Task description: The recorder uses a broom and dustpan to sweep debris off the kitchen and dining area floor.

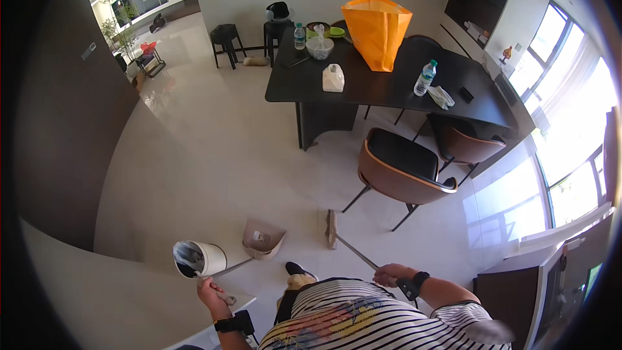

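Observation:
My left hand (212, 291) grips the handle of a long-handled dustpan (262, 237), and a lined waste bin (212, 258) is at the same hand, its mouth tilted to the left. Whether my fingers also hold the bin's rim or liner, I cannot tell. The dustpan's beige scoop is to the right of the bin. My right hand (391, 275) is closed around the metal handle of a broom (332, 229), whose narrow head is on the pale tiled floor, right of the dustpan and near a chair leg.
A brown and black chair (401, 175) stands ahead on the right, with another chair (469, 143) beyond it. The dark table (291, 85) bears an orange bag (378, 34), bottles and a tissue pack. Black stools (226, 34) stand by the wall. A dark cabinet (508, 296) is at my right.

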`<state>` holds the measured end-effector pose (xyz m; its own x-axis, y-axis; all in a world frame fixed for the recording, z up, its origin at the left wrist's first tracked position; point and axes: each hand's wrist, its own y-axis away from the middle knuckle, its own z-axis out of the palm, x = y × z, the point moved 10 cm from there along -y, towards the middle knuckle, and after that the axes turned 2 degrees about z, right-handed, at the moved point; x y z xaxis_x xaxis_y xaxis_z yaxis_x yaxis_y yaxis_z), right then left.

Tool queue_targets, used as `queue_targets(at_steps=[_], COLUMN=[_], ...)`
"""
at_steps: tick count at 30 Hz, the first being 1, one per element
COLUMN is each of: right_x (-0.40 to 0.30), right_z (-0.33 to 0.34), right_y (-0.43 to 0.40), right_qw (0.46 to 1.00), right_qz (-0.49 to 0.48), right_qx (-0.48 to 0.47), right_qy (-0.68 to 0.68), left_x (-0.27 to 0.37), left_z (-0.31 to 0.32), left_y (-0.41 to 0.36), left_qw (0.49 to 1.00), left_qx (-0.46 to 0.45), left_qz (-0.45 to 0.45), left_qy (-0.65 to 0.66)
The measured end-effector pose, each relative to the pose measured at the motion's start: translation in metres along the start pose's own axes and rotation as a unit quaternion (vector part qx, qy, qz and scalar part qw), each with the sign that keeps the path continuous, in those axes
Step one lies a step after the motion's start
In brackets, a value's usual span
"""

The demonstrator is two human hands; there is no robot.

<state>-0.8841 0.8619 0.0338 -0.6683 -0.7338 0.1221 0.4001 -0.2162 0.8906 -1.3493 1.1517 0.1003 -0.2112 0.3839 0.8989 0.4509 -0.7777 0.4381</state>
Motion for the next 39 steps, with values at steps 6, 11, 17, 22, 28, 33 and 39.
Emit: queue_targets(at_steps=[6,11,17,22,28,33,39], right_x=[-0.119,-0.159,-0.290,-0.378,-0.471,-0.522,-0.544], right_z=[0.090,0.131,0.208,0.227,0.140,0.111,0.122], right_y=[0.005,-0.074,-0.105,-0.127,-0.171,-0.171,-0.248], right_qw=[0.698,0.970,0.760,0.607,0.636,0.673,0.541], right_qz=[-0.433,-0.228,-0.383,-0.355,-0.278,-0.259,-0.273], right_qx=[-0.016,-0.065,0.272,0.406,0.482,0.492,0.328], right_qy=[0.571,0.048,0.450,0.585,0.536,0.489,0.725], left_x=[0.006,-0.001,-0.005,-0.008,-0.008,-0.007,0.026], left_z=[0.022,0.037,0.056,0.049,0.061,0.077,0.106], left_y=[-0.072,-0.112,-0.127,-0.135,-0.146,-0.158,-0.150], left_qw=[1.000,1.000,0.999,0.995,0.988,0.978,0.961], left_qx=[-0.008,-0.015,0.013,0.049,0.072,0.125,0.134], left_qz=[-0.020,-0.016,-0.045,-0.063,-0.082,-0.108,-0.134], left_qy=[0.005,-0.009,-0.021,-0.052,-0.114,-0.129,-0.203])
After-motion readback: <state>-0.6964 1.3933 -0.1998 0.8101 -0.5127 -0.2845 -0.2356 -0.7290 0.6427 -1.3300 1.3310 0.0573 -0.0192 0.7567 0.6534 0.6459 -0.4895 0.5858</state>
